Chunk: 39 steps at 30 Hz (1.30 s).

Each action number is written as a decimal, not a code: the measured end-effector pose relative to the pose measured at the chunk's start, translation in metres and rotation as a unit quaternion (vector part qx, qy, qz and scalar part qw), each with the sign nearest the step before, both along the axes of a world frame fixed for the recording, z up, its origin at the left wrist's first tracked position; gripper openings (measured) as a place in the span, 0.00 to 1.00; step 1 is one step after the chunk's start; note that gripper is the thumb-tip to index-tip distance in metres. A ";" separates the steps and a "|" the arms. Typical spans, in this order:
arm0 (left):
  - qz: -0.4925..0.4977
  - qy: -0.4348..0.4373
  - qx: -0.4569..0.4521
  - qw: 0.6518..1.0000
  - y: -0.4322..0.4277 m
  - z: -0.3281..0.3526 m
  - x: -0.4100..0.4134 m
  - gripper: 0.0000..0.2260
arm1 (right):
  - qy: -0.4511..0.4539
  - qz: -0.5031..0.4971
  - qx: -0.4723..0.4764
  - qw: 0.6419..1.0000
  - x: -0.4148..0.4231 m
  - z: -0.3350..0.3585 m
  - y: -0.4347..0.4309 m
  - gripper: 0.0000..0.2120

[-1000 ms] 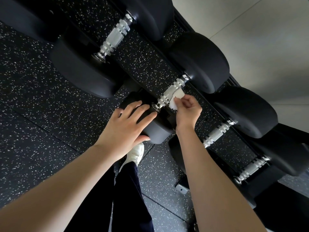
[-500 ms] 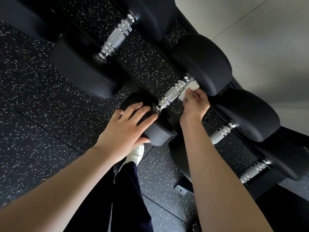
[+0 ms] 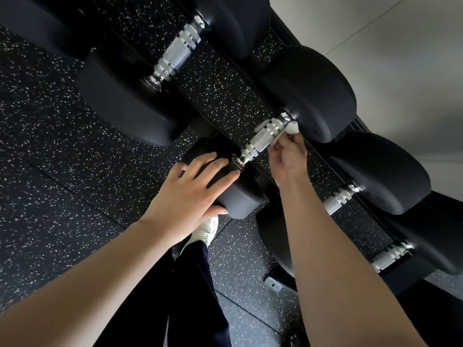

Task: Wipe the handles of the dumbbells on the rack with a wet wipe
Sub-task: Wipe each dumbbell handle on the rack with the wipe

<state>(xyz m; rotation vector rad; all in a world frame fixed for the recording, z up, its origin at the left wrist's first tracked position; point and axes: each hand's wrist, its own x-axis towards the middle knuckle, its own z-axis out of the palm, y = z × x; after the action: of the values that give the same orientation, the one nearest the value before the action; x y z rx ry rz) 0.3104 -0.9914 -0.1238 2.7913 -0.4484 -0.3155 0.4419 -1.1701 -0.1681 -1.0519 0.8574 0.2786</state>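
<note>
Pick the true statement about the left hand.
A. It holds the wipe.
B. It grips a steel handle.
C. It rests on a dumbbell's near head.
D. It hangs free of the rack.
C: the left hand lies with straight fingers on the black head, while the right hand presses the wipe to the handle.
</note>
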 end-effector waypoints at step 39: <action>0.014 0.003 -0.013 1.000 -0.002 0.001 -0.001 0.31 | 0.037 0.243 -0.106 0.963 -0.051 0.009 -0.005 0.11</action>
<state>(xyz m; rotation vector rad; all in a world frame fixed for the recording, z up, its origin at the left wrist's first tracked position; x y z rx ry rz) 0.3093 -0.9930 -0.1225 2.7674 -0.4094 -0.3102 0.3913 -1.1751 -0.1591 -1.4575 0.6953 0.6540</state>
